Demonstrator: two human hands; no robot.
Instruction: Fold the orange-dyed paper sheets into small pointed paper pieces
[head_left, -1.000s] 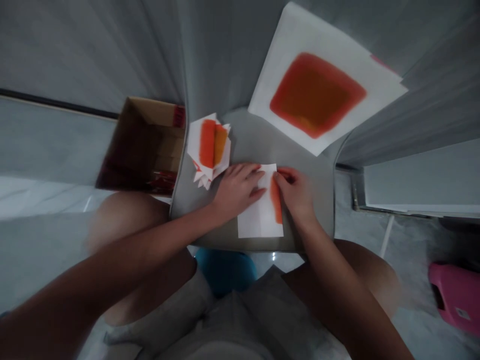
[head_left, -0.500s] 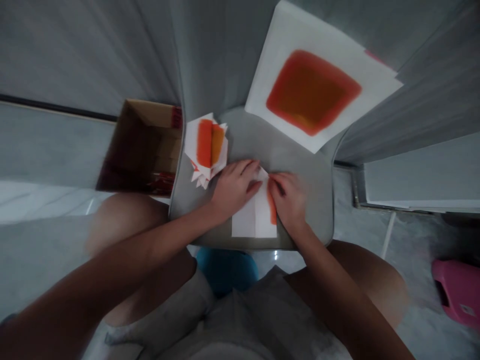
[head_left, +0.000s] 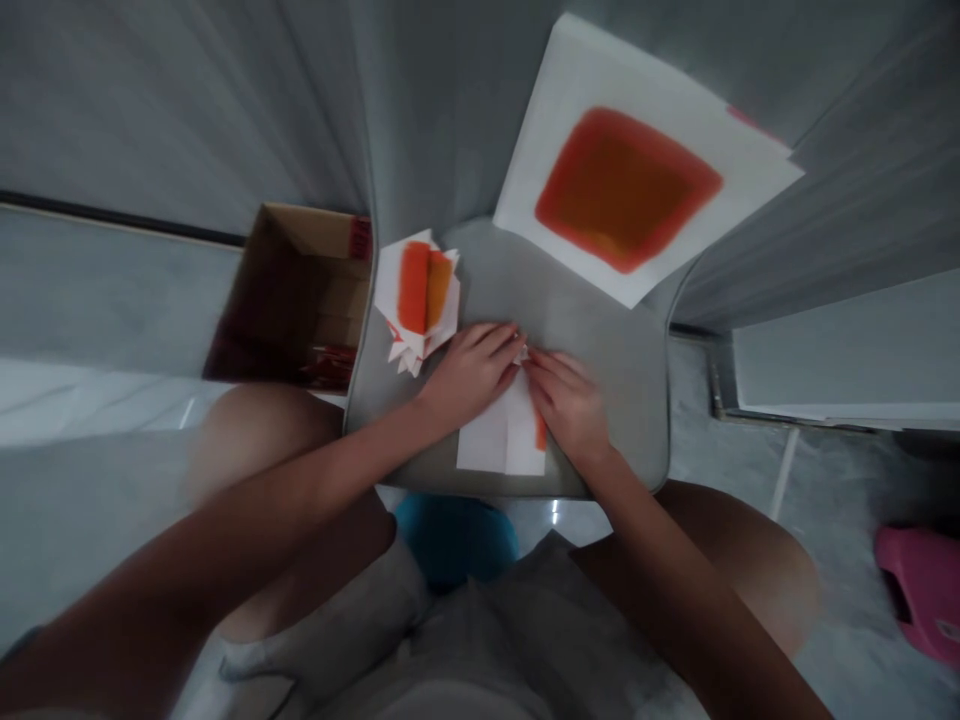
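A small white folded paper (head_left: 499, 445) with an orange strip on its right lies on the grey stool seat (head_left: 622, 370) in front of me. My left hand (head_left: 469, 375) rests flat on its upper left part, fingers stretched out. My right hand (head_left: 570, 405) lies on its right side, fingers pressing the paper's top edge down beside the left fingertips. The top of the paper is hidden under both hands.
A pile of folded white-and-orange papers (head_left: 416, 295) sits at the seat's left edge. A stack of large white sheets with an orange square (head_left: 637, 170) leans at the back. An open cardboard box (head_left: 296, 295) stands left on the floor, a pink object (head_left: 922, 590) right.
The paper has become narrower, its right side folded inward, and less of the orange strip shows. My right hand has slid left toward my left hand.
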